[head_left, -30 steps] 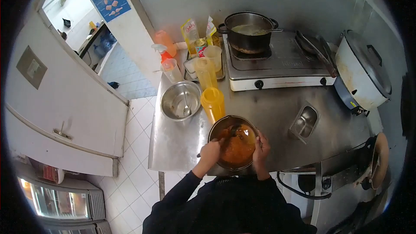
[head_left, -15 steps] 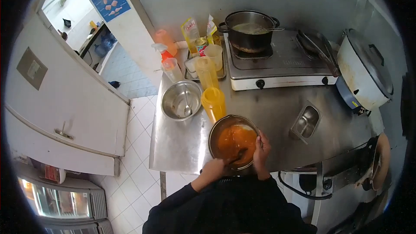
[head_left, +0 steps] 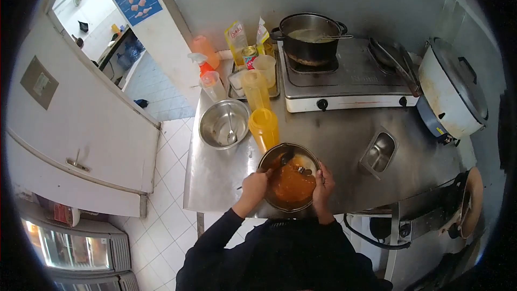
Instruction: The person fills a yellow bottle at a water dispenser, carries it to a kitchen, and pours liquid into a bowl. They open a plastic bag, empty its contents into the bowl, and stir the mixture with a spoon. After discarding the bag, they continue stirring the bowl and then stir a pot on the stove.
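Note:
A metal bowl point(head_left: 262, 183) of orange-red sauce point(head_left: 293, 183) stands at the front edge of the steel table. My right hand point(head_left: 322, 188) is closed on its right rim, thumb on the inside. At the left rim, my left hand point(head_left: 253, 191) is wrapped round the handle of a dark spoon point(head_left: 286, 159), whose head lies in the sauce near the far side. Pale liquid shows at the upper right of the sauce. Right behind the bowl is a yellow plastic container point(head_left: 264, 129), tilted, and a second yellow container point(head_left: 255, 90) stands beyond it.
A steel bowl point(head_left: 207, 136) with a spoon point(head_left: 231, 134) inside sits at the left. Farther back, a gas stove point(head_left: 350, 89) carries a black pot point(head_left: 309, 48). To the right are a small metal tray point(head_left: 380, 153) and a large white lidded pot point(head_left: 449, 86).
My left hand has moved left and up to the bowl's left rim, and the spoon's head has swept from the near side to the far side. My right hand stays on the rim.

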`<state>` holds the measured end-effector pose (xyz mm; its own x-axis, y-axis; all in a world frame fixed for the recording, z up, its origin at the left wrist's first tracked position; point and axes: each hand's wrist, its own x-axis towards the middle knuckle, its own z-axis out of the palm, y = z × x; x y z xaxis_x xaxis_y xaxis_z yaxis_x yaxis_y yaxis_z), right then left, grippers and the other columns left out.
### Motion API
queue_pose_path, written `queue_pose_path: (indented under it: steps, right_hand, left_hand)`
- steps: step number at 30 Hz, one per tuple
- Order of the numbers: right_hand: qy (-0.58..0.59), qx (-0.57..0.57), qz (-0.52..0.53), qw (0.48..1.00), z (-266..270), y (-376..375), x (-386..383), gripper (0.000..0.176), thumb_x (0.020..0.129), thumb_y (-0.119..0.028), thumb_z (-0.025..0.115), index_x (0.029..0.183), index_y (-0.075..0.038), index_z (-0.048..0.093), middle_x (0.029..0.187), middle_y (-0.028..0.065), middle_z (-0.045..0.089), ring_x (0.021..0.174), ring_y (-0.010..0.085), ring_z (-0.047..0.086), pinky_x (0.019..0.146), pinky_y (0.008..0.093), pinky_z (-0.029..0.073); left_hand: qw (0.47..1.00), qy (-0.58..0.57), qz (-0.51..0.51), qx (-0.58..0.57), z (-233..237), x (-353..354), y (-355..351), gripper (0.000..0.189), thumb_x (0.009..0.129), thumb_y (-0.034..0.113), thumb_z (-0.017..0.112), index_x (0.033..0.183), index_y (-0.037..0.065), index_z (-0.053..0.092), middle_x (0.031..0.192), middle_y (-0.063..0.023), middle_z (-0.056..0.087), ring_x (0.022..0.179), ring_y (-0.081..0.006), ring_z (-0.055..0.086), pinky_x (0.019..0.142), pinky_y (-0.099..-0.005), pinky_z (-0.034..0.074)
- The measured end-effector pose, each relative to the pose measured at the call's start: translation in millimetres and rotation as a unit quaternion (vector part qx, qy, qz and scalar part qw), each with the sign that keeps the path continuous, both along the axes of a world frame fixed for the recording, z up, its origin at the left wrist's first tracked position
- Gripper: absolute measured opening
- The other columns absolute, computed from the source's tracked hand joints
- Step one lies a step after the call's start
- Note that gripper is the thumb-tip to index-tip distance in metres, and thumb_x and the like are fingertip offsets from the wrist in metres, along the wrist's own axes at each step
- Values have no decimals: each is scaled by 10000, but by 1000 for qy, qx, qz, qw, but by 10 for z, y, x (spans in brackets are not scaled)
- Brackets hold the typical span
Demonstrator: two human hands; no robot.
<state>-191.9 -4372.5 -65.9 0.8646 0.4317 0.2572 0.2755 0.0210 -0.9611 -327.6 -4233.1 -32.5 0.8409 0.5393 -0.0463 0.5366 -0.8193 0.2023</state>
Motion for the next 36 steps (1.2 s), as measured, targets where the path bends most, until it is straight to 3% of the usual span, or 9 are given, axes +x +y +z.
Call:
queue_pose_path:
  steps: [4,10,12,14,18,25,28,33,36]
  right_hand:
    - [19,22,4,1000,-43,11,13,288,854,-173,409,1079,-24,511,1054,123,503,1022,223,414,886,327,314]
    - [19,14,-8,1000,-46,9,14,296,856,-179,402,1075,-10,509,1044,134,500,997,227,434,874,332,325]
    - [53,27,6,998,-167,-6,40,303,858,-187,398,1075,-6,507,1040,142,498,985,224,441,868,328,331]
    - [35,35,-10,999,-98,10,23,274,850,-149,420,1052,4,523,1019,128,519,937,186,472,824,288,358]
    - [-9,55,-29,998,-27,34,15,248,839,-103,445,1029,30,533,1002,109,538,890,151,502,784,253,384]
    - [74,49,-7,996,-113,20,35,292,858,-171,401,1067,3,508,1033,131,495,971,213,449,847,315,347]
    - [36,32,-6,999,-132,11,44,285,857,-166,405,1066,-3,509,1036,128,489,964,206,452,843,312,348]
    - [138,87,16,986,-60,38,11,284,855,-164,407,1072,-11,509,1043,120,483,959,197,454,837,304,350]
    - [110,63,9,992,41,47,-10,287,853,-160,408,1079,-12,507,1057,125,476,962,199,453,837,300,351]
  left_hand:
    - [1000,17,14,19,6,-155,-14,194,769,141,435,895,145,583,709,-120,567,591,-273,580,498,-376,468]
    - [987,139,-7,-83,204,-226,-255,191,756,221,458,884,155,584,694,-128,578,626,-310,573,536,-410,469]
    - [986,61,-44,-151,235,-201,-333,214,745,213,471,913,135,580,709,-151,577,648,-327,567,552,-413,466]
    - [981,52,-57,-175,-162,-169,-333,221,744,200,479,932,133,573,707,-161,574,661,-335,565,577,-422,463]
    - [967,-32,-67,-245,104,61,-371,254,742,169,482,983,150,560,729,-167,571,686,-344,559,618,-434,457]
    - [990,-67,-33,-116,-5,106,-128,261,758,145,465,1003,152,554,767,-138,567,655,-324,563,578,-411,466]
    - [1000,25,2,-2,-13,-50,-17,237,792,143,415,970,175,569,798,-97,552,629,-271,581,511,-379,472]
    - [999,52,12,-2,152,-249,-84,174,761,163,440,866,134,575,720,-99,556,610,-285,577,503,-384,470]
    - [992,121,-14,-37,216,-265,-181,180,766,180,432,839,103,579,690,-132,569,606,-296,580,507,-399,467]
